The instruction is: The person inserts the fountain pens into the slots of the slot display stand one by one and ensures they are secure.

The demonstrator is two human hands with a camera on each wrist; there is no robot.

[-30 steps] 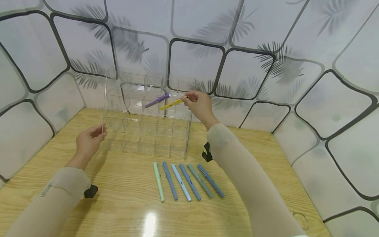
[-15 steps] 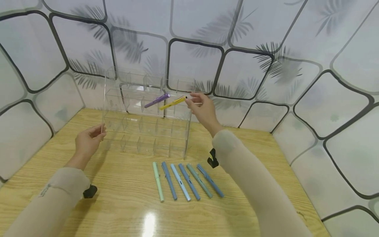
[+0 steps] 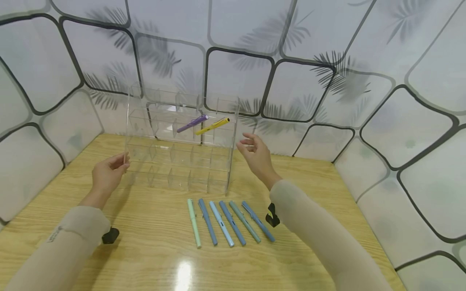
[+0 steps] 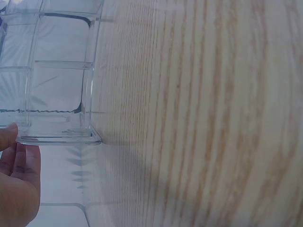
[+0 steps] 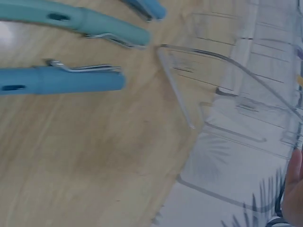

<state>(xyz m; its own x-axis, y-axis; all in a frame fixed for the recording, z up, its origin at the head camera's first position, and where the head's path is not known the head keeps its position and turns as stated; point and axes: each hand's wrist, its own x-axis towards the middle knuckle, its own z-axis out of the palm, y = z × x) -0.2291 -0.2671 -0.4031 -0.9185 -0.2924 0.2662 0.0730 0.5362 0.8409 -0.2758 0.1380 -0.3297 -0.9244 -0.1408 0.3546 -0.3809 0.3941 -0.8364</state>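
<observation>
A clear acrylic rack (image 3: 181,161) with tiers of small compartments stands at the back of the table. My left hand (image 3: 107,173) pinches its left side panel between thumb and fingers, and the left wrist view shows the same hold on the panel edge (image 4: 59,140). A purple pen (image 3: 193,123) and a yellow pen (image 3: 212,126) lie slanted side by side in an upper tier. Just off the rack's right side, my right hand (image 3: 257,157) is in the air, fingers loosely bent, holding nothing. Only a bit of that hand (image 5: 293,194) shows in the right wrist view.
In front of the rack lies a row of several pens: a mint green pen (image 3: 194,223), a light blue pen (image 3: 221,224), a grey-green pen (image 3: 245,222), a blue pen (image 3: 258,221) at the right end and others. A patterned backdrop (image 3: 240,81) encloses the wooden table (image 3: 145,242).
My right hand has let go of the yellow pen, which stays in the rack, and has moved right and down. My left hand keeps its hold on the panel.
</observation>
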